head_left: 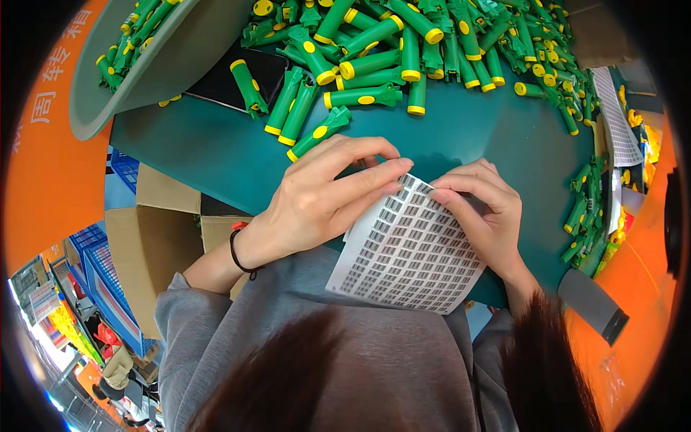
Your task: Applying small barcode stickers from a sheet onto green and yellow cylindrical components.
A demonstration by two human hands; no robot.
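My hands hold a white sheet of small barcode stickers [414,252], which slants down from the table's near edge toward my lap. My left hand [324,191] pinches with thumb and fingertips at the sheet's upper left corner; whether a loose sticker is between them cannot be made out. The thumb and forefinger of my right hand [482,209] are closed on the upper right edge. Just beyond my left knuckles lies a green plastic tube with yellow ends [317,135]. Similar green handle-like pieces [368,96] lie nearby.
A large pile of green and yellow tubes [446,36] covers the far side of the green table [216,155]. At far left stands a grey-green tub [162,68] beside a dark flat device [266,68]. An open cardboard box [155,252] and blue crates [108,273] are left below the table.
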